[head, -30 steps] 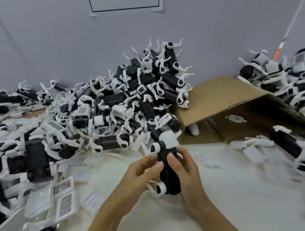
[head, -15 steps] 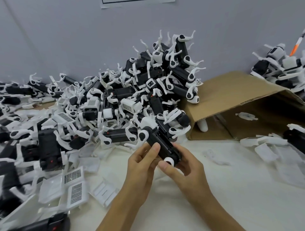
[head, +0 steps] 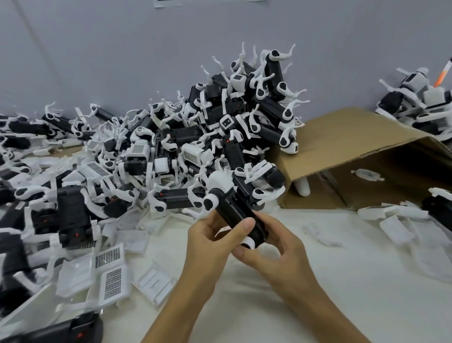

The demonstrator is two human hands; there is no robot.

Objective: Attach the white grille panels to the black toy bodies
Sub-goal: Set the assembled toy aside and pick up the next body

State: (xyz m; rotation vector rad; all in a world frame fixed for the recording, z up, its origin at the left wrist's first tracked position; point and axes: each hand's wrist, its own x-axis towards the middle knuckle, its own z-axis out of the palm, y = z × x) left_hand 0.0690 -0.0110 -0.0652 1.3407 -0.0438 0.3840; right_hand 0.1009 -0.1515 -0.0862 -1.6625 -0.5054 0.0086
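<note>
Fingers of both hands curled round black toy body (head: 238, 216), toy heap (head: 195, 137) behind, cardboard box (head: 354, 156) right.

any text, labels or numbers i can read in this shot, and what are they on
None can be read.
Held black toy body: a small pale mark on its side, too small and blurred to read.
Paper sheet on the wall at the top edge: dark marks, cut off by the frame, unreadable.
Cardboard box: dark marks along the flap edge, too blurred to tell if they are print.
</note>
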